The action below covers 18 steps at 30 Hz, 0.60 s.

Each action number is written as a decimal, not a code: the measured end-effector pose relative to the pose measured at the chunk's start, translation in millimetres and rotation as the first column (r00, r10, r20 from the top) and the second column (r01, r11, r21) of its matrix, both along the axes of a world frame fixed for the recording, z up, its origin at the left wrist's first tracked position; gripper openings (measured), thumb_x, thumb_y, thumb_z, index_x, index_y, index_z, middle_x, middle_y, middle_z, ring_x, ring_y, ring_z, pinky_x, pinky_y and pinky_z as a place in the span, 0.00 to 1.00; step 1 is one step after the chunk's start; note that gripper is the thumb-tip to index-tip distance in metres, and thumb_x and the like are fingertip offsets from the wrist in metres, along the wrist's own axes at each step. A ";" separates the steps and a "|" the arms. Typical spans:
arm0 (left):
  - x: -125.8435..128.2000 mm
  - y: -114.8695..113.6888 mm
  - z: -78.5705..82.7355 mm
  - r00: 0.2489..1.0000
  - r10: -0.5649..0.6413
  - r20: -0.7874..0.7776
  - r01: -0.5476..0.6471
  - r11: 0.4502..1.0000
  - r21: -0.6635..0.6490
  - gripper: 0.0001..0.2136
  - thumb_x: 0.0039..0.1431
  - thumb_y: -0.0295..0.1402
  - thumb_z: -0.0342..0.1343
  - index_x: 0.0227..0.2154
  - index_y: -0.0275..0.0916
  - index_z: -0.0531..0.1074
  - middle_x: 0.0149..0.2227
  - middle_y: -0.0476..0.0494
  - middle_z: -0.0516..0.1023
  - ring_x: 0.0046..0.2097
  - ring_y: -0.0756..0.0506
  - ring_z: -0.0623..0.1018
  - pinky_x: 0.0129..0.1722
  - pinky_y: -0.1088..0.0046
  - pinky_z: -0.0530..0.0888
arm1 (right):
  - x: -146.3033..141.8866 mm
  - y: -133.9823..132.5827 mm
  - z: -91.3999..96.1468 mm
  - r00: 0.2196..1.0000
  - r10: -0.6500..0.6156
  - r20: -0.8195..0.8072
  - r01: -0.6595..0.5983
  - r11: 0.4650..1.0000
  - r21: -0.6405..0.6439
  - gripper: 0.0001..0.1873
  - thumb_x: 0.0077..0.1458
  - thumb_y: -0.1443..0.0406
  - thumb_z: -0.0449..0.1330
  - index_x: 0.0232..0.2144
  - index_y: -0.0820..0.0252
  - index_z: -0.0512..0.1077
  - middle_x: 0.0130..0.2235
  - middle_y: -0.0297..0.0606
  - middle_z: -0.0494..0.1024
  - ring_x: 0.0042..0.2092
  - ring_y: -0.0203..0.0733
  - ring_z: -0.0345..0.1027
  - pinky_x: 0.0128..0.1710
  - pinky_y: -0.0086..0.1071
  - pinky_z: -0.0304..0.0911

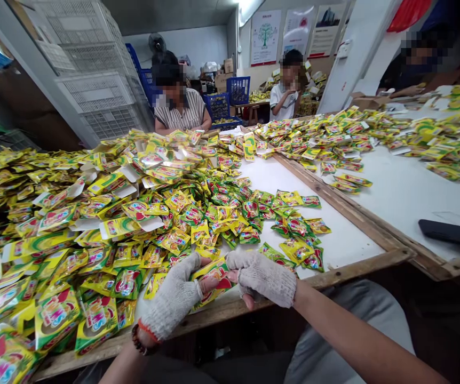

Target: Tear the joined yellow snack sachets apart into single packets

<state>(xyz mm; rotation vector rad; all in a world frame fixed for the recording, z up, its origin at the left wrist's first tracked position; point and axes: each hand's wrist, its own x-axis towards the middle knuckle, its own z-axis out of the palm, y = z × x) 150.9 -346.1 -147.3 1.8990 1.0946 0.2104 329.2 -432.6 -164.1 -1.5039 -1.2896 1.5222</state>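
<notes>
A small yellow and green candy box (221,282) with a red fruit print lies across both hands at the table's front edge. My left hand (176,298), in a whitish fingerless glove, is closed around its left end with the thumb over the front. My right hand (264,274), gloved alike, has its fingers closed on the right end; part of that end is hidden. Just beyond are loose candy packets (222,213) in yellow, green and red. To the left, flat printed boxes (57,213), some with white flaps out, lie in a deep heap.
A wooden rail (334,213) divides the white tabletop (342,242). Past it are more boxes (350,133) and a dark phone-like slab (452,232). One person (184,109) sits opposite, another (288,96) farther back, a third at far right. Grey crates (94,90) stand stacked at left.
</notes>
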 end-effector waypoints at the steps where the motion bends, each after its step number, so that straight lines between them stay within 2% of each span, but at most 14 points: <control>1: 2.3 -0.6 0.0 1.000 0.022 -0.002 -0.022 1.000 -0.011 0.25 0.42 0.50 0.57 0.41 0.40 0.72 0.42 0.47 0.76 0.41 0.53 0.73 0.39 0.83 0.70 | 0.7 -1.2 0.9 1.000 0.021 -0.014 -0.021 1.000 -0.016 0.14 0.51 0.56 0.51 0.28 0.62 0.59 0.11 0.25 0.62 0.12 0.21 0.47 0.15 0.16 0.40; 4: 8.4 -2.8 -2.9 0.999 0.036 0.038 -0.034 0.998 -0.051 0.23 0.40 0.48 0.59 0.37 0.37 0.73 0.38 0.47 0.76 0.37 0.55 0.73 0.34 0.85 0.68 | 4.0 -4.1 2.3 0.999 0.044 -0.033 -0.046 0.997 -0.056 0.14 0.52 0.55 0.51 0.29 0.63 0.61 0.12 0.25 0.62 0.12 0.21 0.48 0.15 0.16 0.40; 7: 12.9 -2.9 -6.1 0.999 0.019 0.037 -0.015 0.996 -0.086 0.22 0.42 0.49 0.57 0.34 0.35 0.73 0.32 0.47 0.75 0.29 0.58 0.69 0.27 0.86 0.64 | 6.5 -4.0 0.5 0.998 0.008 0.060 -0.006 1.000 -0.023 0.15 0.52 0.55 0.50 0.30 0.63 0.63 0.13 0.26 0.63 0.14 0.23 0.55 0.17 0.16 0.45; 9: 16.8 -2.4 -7.8 0.999 0.031 0.038 -0.028 0.996 -0.079 0.21 0.44 0.48 0.56 0.34 0.35 0.72 0.30 0.48 0.74 0.27 0.60 0.66 0.25 0.86 0.62 | 7.1 -2.4 -2.0 0.978 -0.073 0.198 0.062 0.996 0.058 0.15 0.51 0.55 0.50 0.28 0.63 0.64 0.15 0.26 0.64 0.15 0.22 0.56 0.18 0.16 0.49; 11: 22.4 -1.8 -8.8 0.998 0.021 0.060 -0.019 0.999 -0.041 0.20 0.44 0.48 0.56 0.33 0.35 0.72 0.30 0.49 0.74 0.27 0.60 0.66 0.26 0.87 0.62 | 8.6 -0.6 -4.5 0.931 -0.180 0.318 0.142 0.980 0.141 0.16 0.50 0.55 0.52 0.25 0.64 0.65 0.17 0.27 0.64 0.16 0.21 0.56 0.17 0.17 0.48; 14: 32.2 2.3 -6.5 0.990 -0.016 0.142 0.013 1.000 0.021 0.22 0.44 0.49 0.56 0.37 0.37 0.70 0.35 0.48 0.74 0.33 0.59 0.69 0.31 0.88 0.65 | 20.2 0.4 -5.3 0.885 -0.306 0.352 0.231 0.943 0.239 0.16 0.47 0.56 0.57 0.23 0.65 0.67 0.19 0.27 0.63 0.18 0.19 0.53 0.17 0.17 0.44; 15: 35.3 5.5 -4.2 0.983 -0.026 0.179 0.020 0.999 0.034 0.24 0.44 0.50 0.55 0.41 0.38 0.68 0.38 0.48 0.74 0.35 0.59 0.70 0.32 0.88 0.66 | 28.5 0.2 -3.9 0.884 -0.353 0.305 0.273 0.922 0.275 0.15 0.46 0.56 0.59 0.23 0.66 0.68 0.19 0.27 0.63 0.18 0.19 0.52 0.17 0.17 0.44; 16: 38.2 10.1 -1.1 0.976 -0.024 0.216 0.013 0.999 0.049 0.27 0.45 0.51 0.54 0.45 0.40 0.66 0.42 0.48 0.73 0.36 0.59 0.71 0.33 0.87 0.67 | 39.2 -0.1 -1.3 0.883 -0.432 0.186 0.360 0.875 0.323 0.15 0.44 0.57 0.61 0.23 0.66 0.69 0.18 0.27 0.64 0.18 0.19 0.52 0.18 0.17 0.45; 17: 41.0 15.8 2.5 0.970 -0.010 0.242 -0.009 0.997 0.075 0.28 0.46 0.52 0.52 0.48 0.41 0.63 0.44 0.48 0.72 0.37 0.59 0.71 0.34 0.87 0.67 | 52.2 -0.4 2.4 0.849 -0.528 0.003 0.491 0.791 0.365 0.14 0.43 0.58 0.62 0.25 0.66 0.70 0.19 0.28 0.66 0.19 0.20 0.54 0.19 0.17 0.48; 18: 43.9 22.7 6.3 0.970 0.010 0.245 -0.040 0.992 0.120 0.29 0.46 0.54 0.50 0.49 0.42 0.62 0.45 0.48 0.72 0.35 0.59 0.70 0.33 0.87 0.67 | 66.7 -0.3 7.1 0.765 -0.609 -0.208 0.638 0.671 0.378 0.14 0.42 0.58 0.62 0.28 0.64 0.70 0.22 0.29 0.69 0.21 0.21 0.57 0.20 0.17 0.52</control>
